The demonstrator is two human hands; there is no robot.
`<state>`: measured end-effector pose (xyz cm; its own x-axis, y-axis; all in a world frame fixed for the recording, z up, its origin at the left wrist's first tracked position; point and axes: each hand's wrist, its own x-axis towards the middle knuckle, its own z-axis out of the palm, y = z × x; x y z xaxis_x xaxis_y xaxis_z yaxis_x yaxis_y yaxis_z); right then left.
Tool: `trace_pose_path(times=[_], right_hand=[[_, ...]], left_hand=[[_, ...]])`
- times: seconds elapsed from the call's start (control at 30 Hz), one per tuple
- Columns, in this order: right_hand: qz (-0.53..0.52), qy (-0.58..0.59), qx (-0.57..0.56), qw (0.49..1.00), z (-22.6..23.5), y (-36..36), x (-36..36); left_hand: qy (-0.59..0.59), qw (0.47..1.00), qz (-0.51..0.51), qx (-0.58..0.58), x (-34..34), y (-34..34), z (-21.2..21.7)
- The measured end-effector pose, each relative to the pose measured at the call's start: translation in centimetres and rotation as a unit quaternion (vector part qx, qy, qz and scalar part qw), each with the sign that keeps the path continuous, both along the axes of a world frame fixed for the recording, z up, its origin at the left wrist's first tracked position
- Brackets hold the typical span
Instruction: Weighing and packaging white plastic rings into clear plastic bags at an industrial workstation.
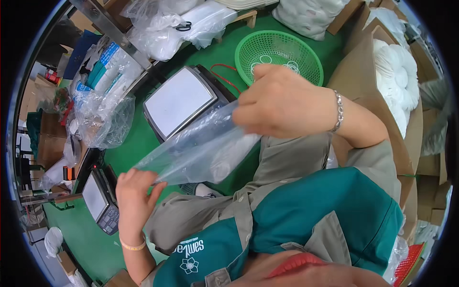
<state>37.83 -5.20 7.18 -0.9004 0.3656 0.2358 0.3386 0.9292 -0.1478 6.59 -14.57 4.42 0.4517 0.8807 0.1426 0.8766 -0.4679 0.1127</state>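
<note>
A clear plastic bag (191,148) is stretched on a slant between my hands, above my lap. My left hand (136,193) pinches its lower left end between thumb and fingers. Its upper right end is gripped by my right hand (284,103), whose fingers are curled into a fist. Something whitish shows through the film near the bag's lower right part; I cannot make out what it is. Just beyond the bag sits a scale with a pale flat platform (179,103).
A green basket (306,60) with thin white rings stands on the green floor. At right is a cardboard box (356,88) of white rounded pieces (394,76). A second scale (98,198) lies left. Scissors (183,27) rest on plastic wrapping at the back.
</note>
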Motion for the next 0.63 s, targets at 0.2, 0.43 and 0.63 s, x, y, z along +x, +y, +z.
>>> trace_pose_path(times=[0.2, 0.43, 0.63], right_hand=[[-0.194, 0.114, -0.044, 0.973, -1.6, 1.0, 3.1], [-0.028, 0.232, -0.073, 0.97, -0.5, 0.7, 3.0], [0.183, 0.4, -0.744, 0.503, -3.0, 2.3, 3.2]], left_hand=[[-0.127, 0.964, 0.029, 0.231, 1.9, -1.0, 0.7], [0.19, 0.94, 0.177, 0.223, 3.4, 1.5, 3.8], [0.034, 0.993, -0.023, -0.108, 3.3, 2.3, 3.5]])
